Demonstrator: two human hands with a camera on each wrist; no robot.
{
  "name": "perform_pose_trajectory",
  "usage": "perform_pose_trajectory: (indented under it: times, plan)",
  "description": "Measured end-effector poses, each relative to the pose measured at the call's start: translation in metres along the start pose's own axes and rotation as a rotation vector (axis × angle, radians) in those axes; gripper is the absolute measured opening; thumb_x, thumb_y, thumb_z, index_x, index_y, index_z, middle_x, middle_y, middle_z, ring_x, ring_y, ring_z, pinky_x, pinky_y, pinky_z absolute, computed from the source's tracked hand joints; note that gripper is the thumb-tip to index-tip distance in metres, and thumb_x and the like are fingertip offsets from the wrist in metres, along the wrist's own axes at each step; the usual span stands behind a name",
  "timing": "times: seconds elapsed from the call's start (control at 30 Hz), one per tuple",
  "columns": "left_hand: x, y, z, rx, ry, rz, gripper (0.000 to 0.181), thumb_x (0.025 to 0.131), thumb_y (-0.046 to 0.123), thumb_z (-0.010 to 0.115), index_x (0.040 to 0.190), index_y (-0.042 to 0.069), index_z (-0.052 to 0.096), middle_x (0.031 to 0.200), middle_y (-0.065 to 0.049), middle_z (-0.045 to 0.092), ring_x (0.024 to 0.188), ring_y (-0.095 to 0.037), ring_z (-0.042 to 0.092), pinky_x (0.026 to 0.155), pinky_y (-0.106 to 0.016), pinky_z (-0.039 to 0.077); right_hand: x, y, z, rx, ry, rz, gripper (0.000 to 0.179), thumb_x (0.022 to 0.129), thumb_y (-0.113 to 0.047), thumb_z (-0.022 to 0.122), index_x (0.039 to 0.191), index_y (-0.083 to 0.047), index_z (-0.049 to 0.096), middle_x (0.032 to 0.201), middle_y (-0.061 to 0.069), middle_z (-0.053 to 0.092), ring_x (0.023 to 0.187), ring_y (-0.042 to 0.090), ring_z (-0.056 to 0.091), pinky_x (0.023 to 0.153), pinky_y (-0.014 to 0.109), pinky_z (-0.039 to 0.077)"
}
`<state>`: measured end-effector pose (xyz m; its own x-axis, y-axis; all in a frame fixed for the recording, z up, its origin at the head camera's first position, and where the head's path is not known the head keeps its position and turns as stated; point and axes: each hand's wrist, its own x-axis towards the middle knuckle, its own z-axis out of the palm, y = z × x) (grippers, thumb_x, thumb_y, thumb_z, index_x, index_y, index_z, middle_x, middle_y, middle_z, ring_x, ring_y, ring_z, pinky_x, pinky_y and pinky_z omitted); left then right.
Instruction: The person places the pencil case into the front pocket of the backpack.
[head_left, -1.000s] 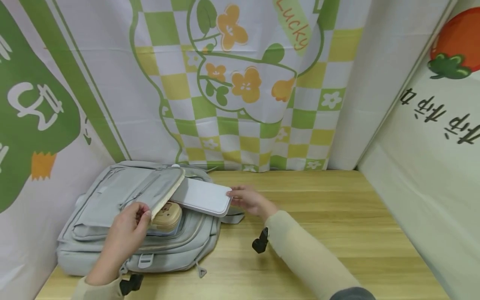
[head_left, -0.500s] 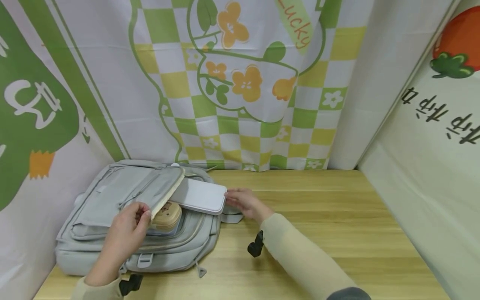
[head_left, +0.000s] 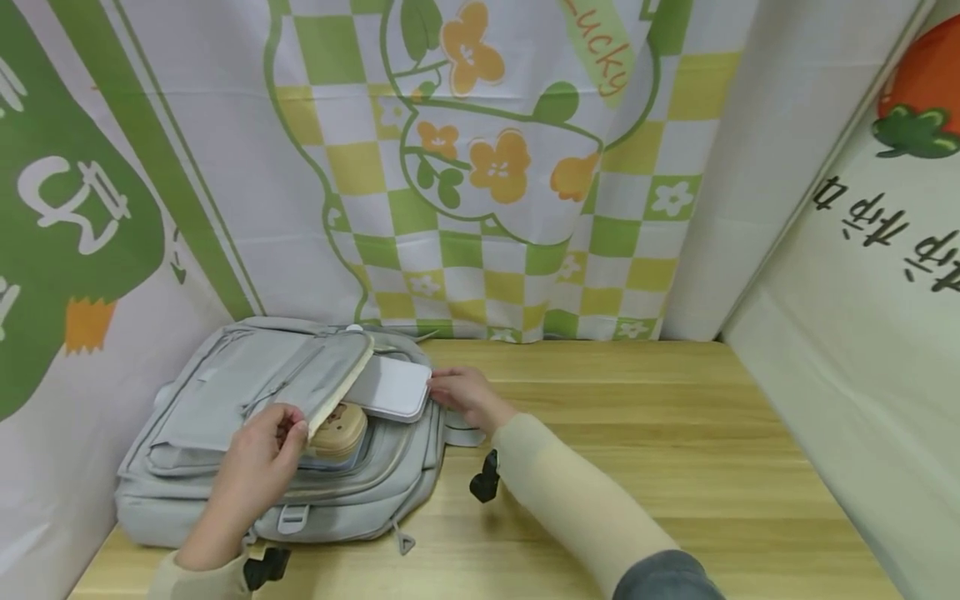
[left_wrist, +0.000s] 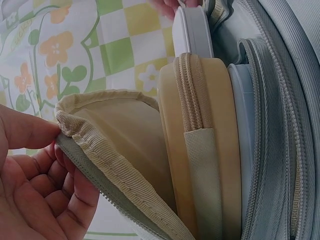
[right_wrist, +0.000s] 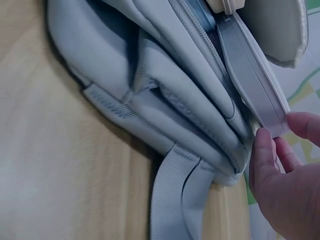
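A grey backpack (head_left: 225, 417) lies on the table with its front pocket unzipped. My left hand (head_left: 262, 450) pinches the edge of the pocket flap (left_wrist: 115, 170) between thumb and fingers and holds it lifted. My right hand (head_left: 468, 396) grips the outer end of a flat white case (head_left: 393, 387), whose other end is inside the pocket under the flap. Beside it in the pocket sits a tan zippered case (left_wrist: 197, 150) with a small printed face. A light blue flat item (left_wrist: 243, 125) stands behind the tan case in the left wrist view; its kind cannot be told.
The wooden table (head_left: 637, 467) extends to the right of the backpack. A grey strap (right_wrist: 180, 195) hangs from the bag's end, and a triangular zipper pull (head_left: 406, 543) lies in front. Printed cloth (head_left: 495, 275) hangs behind the table.
My right hand has moved left, and the white case has slid further into the pocket with it. My left hand still holds the flap in about the same place.
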<state>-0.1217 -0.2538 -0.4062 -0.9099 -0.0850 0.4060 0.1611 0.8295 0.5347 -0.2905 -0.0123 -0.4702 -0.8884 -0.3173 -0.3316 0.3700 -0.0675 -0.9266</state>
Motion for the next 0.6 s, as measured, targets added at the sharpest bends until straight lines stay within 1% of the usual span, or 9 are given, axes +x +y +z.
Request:
perform_pose_trajectory:
  times: [0.17, 0.37, 0.5, 0.6]
  plan:
    - [0.002, 0.001, 0.0, -0.014, -0.003, 0.01, 0.004, 0.098, 0.002, 0.062, 0.094, 0.001, 0.062, 0.081, -0.003, 0.058, 0.072, -0.016, 0.052, 0.061, -0.032, 0.045, 0.008, -0.005, 0.009, -0.052, 0.04, -0.008, 0.032, 0.098, 0.006, 0.063, 0.129, 0.015, 0.059, 0.127, 0.024, 0.062, 0.109, 0.025, 0.065, 0.099, 0.034, 0.052]
    - [0.0, 0.0, -0.001, -0.023, -0.004, 0.003, 0.004, 0.098, 0.001, 0.062, 0.094, 0.0, 0.062, 0.08, -0.003, 0.057, 0.071, -0.015, 0.052, 0.06, -0.03, 0.044, 0.018, -0.005, 0.021, -0.129, 0.07, -0.049, 0.029, 0.099, 0.005, 0.062, 0.126, 0.014, 0.061, 0.125, 0.024, 0.063, 0.106, 0.026, 0.066, 0.096, 0.034, 0.054]
    - [0.0, -0.001, 0.0, -0.024, 0.004, 0.008, 0.004, 0.097, 0.001, 0.062, 0.093, 0.0, 0.062, 0.079, -0.002, 0.057, 0.07, -0.015, 0.051, 0.06, -0.03, 0.044, 0.019, -0.005, 0.025, -0.149, 0.06, -0.07, 0.03, 0.097, 0.005, 0.063, 0.125, 0.015, 0.061, 0.119, 0.022, 0.065, 0.096, 0.022, 0.066, 0.093, 0.033, 0.055]
    - [0.001, -0.001, 0.0, -0.027, 0.008, 0.014, 0.004, 0.097, 0.001, 0.062, 0.093, 0.0, 0.062, 0.079, -0.002, 0.056, 0.07, -0.014, 0.051, 0.06, -0.03, 0.044, 0.018, -0.007, 0.028, -0.15, 0.029, -0.074, 0.036, 0.094, 0.005, 0.065, 0.129, 0.013, 0.06, 0.106, 0.016, 0.067, 0.086, 0.018, 0.065, 0.089, 0.033, 0.057]
